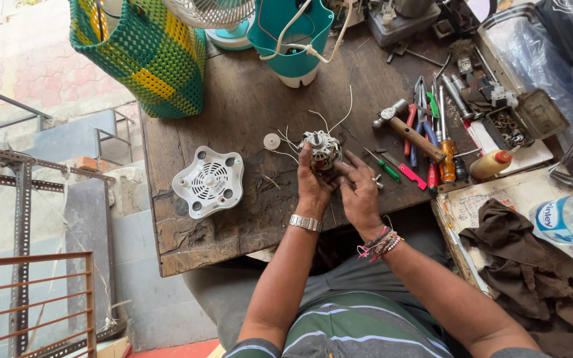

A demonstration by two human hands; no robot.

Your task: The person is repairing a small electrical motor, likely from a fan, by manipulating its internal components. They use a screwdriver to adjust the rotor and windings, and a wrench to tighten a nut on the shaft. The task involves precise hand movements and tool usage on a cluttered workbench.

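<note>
From the head view, both hands are on a small electric motor (321,150) at the middle of the wooden desk (247,113): the left hand (313,184) grips its near side, the right hand (359,189) pinches its right edge. White wires trail off it. A white vented cover (207,181) lies left, a hammer (409,129) and screwdrivers (447,142) right.

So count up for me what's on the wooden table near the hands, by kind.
Small motor, held by left hand and right hand: 1
White vented cover: 1
White round cap: 1
Hammer: 1
Green-handled screwdriver: 1
Total: 5
</note>
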